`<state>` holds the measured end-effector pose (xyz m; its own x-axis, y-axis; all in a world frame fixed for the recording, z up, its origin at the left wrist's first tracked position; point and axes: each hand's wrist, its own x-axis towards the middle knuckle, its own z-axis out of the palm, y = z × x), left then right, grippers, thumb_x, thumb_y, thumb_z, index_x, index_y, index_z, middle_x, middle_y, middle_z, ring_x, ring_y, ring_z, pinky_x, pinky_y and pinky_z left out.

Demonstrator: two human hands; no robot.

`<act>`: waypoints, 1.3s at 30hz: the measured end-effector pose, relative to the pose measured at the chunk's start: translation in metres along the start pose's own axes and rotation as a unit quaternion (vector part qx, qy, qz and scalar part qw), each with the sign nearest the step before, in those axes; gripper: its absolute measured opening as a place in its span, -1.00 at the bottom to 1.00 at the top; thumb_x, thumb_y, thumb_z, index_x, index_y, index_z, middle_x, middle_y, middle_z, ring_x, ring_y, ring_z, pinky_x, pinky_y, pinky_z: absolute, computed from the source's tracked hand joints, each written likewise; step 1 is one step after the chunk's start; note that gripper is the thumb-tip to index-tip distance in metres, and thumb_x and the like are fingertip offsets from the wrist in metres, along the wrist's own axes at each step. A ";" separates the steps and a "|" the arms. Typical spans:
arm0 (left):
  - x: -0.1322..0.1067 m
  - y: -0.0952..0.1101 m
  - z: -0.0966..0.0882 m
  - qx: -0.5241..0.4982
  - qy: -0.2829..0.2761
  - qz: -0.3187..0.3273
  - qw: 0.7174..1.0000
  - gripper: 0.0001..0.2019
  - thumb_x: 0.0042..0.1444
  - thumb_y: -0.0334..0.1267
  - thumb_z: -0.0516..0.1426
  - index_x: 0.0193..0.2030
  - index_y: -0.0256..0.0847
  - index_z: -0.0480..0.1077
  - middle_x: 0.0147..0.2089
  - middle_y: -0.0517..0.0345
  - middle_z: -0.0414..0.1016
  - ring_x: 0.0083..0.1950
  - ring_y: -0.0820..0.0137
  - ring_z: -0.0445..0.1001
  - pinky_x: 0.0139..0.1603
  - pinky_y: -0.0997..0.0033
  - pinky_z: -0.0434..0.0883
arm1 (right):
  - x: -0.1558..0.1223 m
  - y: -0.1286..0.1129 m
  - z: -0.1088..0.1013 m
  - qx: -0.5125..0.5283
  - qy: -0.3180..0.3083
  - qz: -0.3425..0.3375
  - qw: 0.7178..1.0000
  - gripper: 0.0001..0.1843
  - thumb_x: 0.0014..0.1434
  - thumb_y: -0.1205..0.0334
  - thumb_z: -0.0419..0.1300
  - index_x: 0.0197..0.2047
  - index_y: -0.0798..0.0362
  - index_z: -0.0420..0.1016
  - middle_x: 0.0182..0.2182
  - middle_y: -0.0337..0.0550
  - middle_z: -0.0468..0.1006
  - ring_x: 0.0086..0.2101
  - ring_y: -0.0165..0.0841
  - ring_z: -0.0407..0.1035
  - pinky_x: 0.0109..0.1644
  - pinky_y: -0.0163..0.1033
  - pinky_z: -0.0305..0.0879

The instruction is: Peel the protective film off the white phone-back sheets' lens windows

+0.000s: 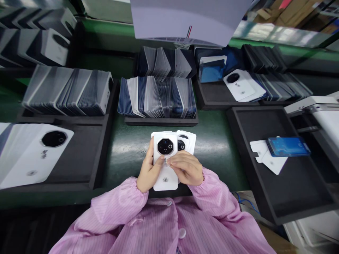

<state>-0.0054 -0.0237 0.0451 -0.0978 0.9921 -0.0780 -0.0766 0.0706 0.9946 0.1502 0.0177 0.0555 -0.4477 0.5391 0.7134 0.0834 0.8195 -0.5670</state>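
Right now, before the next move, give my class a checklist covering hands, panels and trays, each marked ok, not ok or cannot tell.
1. Left hand grips the front white panel: ok, thumb on its face.
2. Black camera area uncovered: ok.
3. Right hand touching that panel: cannot tell; its fingertips are over the face.
4. White panels behind fully visible: not ok, partly hidden.
5. Blue device clear of the white cards: not ok, overlapping them.
6. Centre panels standing in a row: ok.

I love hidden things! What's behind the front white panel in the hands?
More white panels with black patches poke out to the right of the front panel. It and the right hand hide the rest, so I can't count them.
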 end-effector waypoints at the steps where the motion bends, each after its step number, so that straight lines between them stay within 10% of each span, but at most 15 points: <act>1: 0.000 0.000 0.000 0.001 0.000 0.001 1.000 -0.35 0.23 -0.15 0.09 0.42 -0.02 -0.06 0.45 0.09 0.06 0.46 0.21 -0.02 0.45 0.19 -0.06 | 0.000 0.000 0.000 0.002 0.000 0.000 1.000 -0.57 0.15 0.51 0.18 0.06 -0.01 0.38 -0.30 -0.11 0.67 -0.27 -0.30 0.59 -0.23 -0.17 0.51; 39: -0.004 -0.001 0.000 0.006 0.015 -0.010 1.000 -0.34 0.22 -0.22 0.09 0.42 0.00 -0.05 0.45 0.13 0.05 0.45 0.22 0.02 0.44 0.22 -0.02 | 0.002 0.000 -0.002 -0.065 0.015 0.002 0.998 -0.63 0.11 0.52 0.18 -0.03 0.02 0.41 -0.29 -0.06 0.66 -0.23 -0.24 0.58 -0.18 -0.08 0.51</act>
<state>-0.0051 -0.0275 0.0445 -0.1252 0.9872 -0.0988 -0.0675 0.0909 0.9936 0.1508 0.0191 0.0579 -0.4197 0.5470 0.7243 0.2019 0.8343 -0.5130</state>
